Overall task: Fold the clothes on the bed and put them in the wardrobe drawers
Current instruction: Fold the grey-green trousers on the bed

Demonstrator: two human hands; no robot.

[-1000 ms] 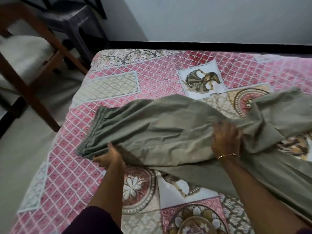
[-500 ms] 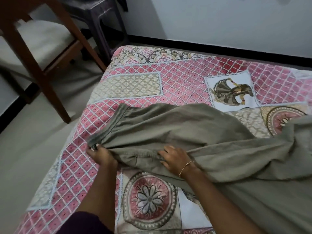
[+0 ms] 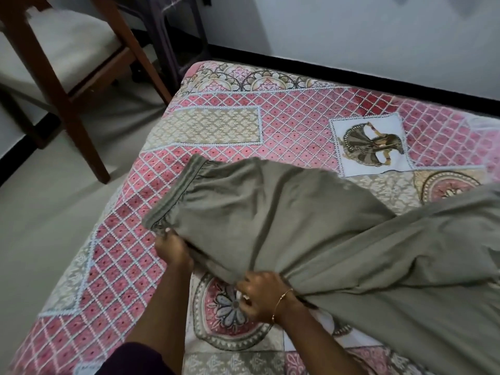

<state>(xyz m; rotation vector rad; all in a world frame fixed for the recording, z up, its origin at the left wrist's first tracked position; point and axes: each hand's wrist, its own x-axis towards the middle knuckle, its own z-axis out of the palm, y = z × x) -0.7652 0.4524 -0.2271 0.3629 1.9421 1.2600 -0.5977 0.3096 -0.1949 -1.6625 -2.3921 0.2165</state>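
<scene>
Her left hand (image 3: 173, 249) pinched the waistband corner of the olive trousers (image 3: 284, 212), and the right hand (image 3: 261, 295) (a thin bangle on its wrist) grasped a bunch of cloth at the near edge. The trousers lay spread on the patterned bed (image 3: 243, 125). Half a second earlier, the right hand rested flatter on the cloth.

cut off: olive garment (image 3: 311, 226) runs past frame edge at 3 o'clock | hidden: left hand (image 3: 173, 249) fingertips under its waistband corner | cut off: wooden chair (image 3: 67, 63) at 10 o'clock
</scene>
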